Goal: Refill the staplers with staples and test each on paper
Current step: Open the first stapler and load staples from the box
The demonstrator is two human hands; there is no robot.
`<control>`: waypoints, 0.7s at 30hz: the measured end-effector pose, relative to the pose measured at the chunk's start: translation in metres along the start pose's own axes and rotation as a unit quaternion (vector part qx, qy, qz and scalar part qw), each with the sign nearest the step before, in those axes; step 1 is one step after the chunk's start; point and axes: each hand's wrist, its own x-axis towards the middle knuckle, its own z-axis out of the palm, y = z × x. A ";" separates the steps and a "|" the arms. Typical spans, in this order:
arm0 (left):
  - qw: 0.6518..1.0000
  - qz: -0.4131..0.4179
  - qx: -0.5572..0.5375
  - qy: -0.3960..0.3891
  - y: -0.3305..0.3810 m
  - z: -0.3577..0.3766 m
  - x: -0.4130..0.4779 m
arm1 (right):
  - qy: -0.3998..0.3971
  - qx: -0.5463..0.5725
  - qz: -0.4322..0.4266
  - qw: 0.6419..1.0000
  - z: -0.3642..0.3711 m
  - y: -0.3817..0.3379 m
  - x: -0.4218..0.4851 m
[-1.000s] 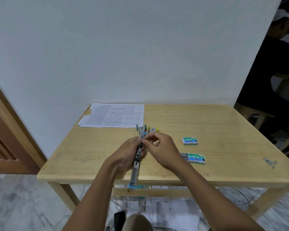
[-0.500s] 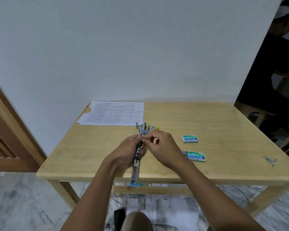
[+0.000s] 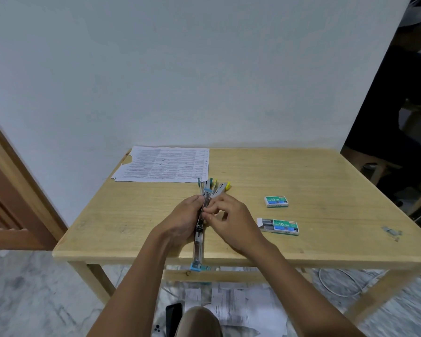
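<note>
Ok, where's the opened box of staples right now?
In the head view, the opened staple box lies on the table just right of the right hand, nearer the person than the closed staple box.

A stack of printed sheets (image 3: 165, 164) is laid at the far left corner of the wooden table (image 3: 326, 171). A fanned cluster of staplers (image 3: 215, 186) is set just beside the stack's near right corner. Right of the middle, a closed staple box (image 3: 276, 201) is placed, and a half-open staple box (image 3: 281, 226) nearer the front edge. Loose staples (image 3: 391, 231) are scattered near the right edge.
</note>
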 end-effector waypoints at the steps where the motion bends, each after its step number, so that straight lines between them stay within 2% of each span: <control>1: 1.000 0.000 -0.003 0.002 0.000 0.001 0.000 | 0.001 -0.008 -0.014 1.000 0.000 -0.001 -0.002; 8: 1.000 -0.021 -0.017 0.015 0.002 0.003 -0.003 | 0.042 -0.071 -0.093 0.992 0.005 -0.003 -0.013; 12: 1.000 -0.017 -0.021 0.005 0.002 0.000 -0.002 | 0.061 -0.067 -0.103 0.991 0.008 -0.002 -0.019; 18: 0.999 -0.004 -0.032 -0.018 0.004 0.000 -0.005 | -0.008 -0.087 -0.118 0.989 0.007 -0.002 -0.026; 21: 0.999 0.000 -0.036 -0.025 0.004 0.000 -0.005 | -0.039 -0.052 -0.083 0.994 0.003 -0.003 -0.025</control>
